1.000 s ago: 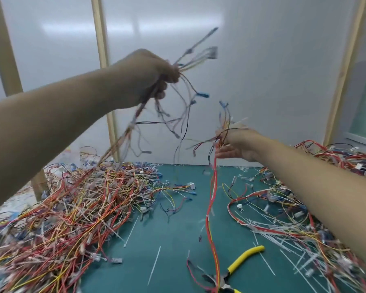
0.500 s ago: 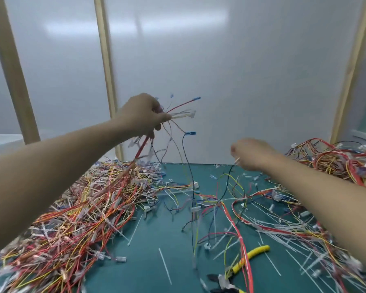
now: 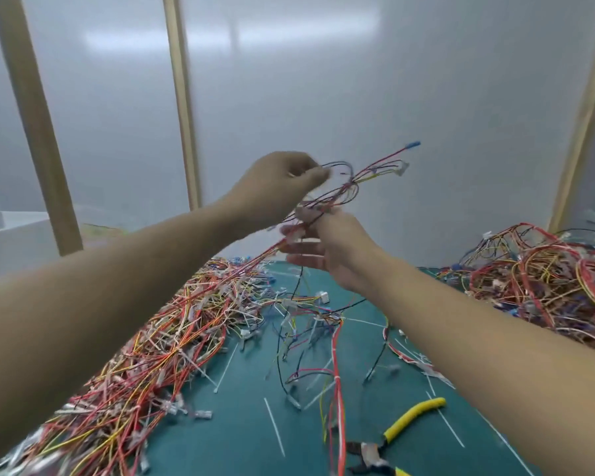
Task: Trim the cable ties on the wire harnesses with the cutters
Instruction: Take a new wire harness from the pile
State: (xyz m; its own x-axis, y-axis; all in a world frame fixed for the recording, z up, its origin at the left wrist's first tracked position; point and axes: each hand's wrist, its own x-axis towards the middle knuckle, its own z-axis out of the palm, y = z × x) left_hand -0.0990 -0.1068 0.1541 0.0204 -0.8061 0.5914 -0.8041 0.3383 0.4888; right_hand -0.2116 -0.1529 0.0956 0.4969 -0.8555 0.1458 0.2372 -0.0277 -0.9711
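Note:
My left hand [image 3: 275,187] pinches the thin wires of a wire harness [image 3: 361,178] held up in the air above the green mat [image 3: 241,441]. Just below it, my right hand [image 3: 334,249] grips the same harness near a white connector, its lower fingers stretched out. The harness's red strand trails down left into the pile. The cutters [image 3: 397,431], with yellow handles, lie untouched on the mat at the lower right. Another red-wired harness [image 3: 337,369] lies on the mat below my hands.
A big tangle of red, yellow and white harnesses [image 3: 145,359] covers the left of the mat. A second heap [image 3: 547,276] sits at the right back. Loose white cable-tie offcuts [image 3: 275,424] are scattered on the mat. Wooden posts and a white wall stand behind.
My hands have come together: the left moved right with the harness, and the right moved left and took hold of it. Another harness has dropped onto the mat.

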